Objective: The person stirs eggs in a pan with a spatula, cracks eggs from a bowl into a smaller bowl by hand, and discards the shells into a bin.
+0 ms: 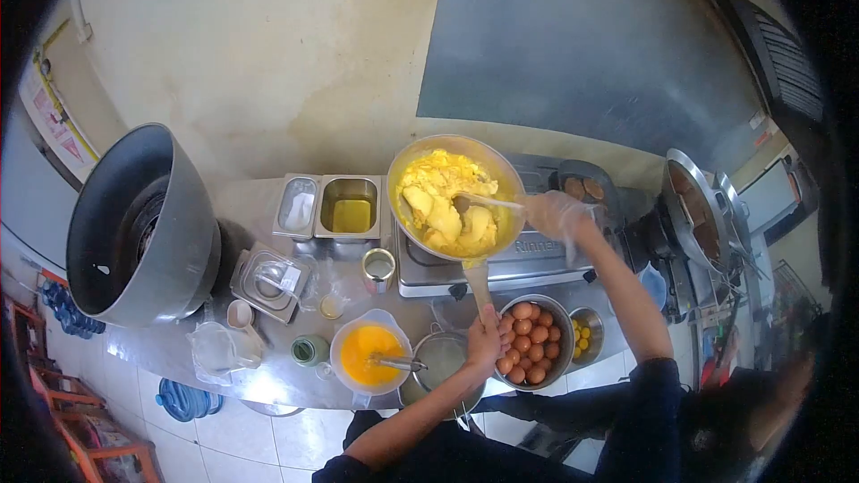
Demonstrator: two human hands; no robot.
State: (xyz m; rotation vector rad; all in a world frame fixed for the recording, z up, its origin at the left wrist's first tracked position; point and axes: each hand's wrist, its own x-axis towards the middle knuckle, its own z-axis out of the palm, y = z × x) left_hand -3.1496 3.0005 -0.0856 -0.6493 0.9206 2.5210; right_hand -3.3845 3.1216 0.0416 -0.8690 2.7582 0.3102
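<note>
My left hand (pixel 486 340) is closed round the handle (pixel 477 284) of a wide frying pan (pixel 510 181). The pan is over the left part of a silver gas stove (pixel 429 275) and holds soft yellow scrambled eggs (pixel 440 206) in thick folds. In a clear plastic glove, my right hand (pixel 557 215) grips a pale, long-handled stirring utensil (pixel 492 202). Its head sits partly in the eggs, so its exact shape is hidden. Beside my left hand stands a metal bowl (pixel 564 360) of brown whole eggs (pixel 535 340).
Nearby are a jug of beaten egg (pixel 369 349) with a whisk (pixel 398 363), a small bowl of yolks (pixel 582 340), an opened can (pixel 378 266) and a steel container of oil (pixel 349 215). A large grey pot (pixel 188 250) stands left; a wok (pixel 689 206) stands right.
</note>
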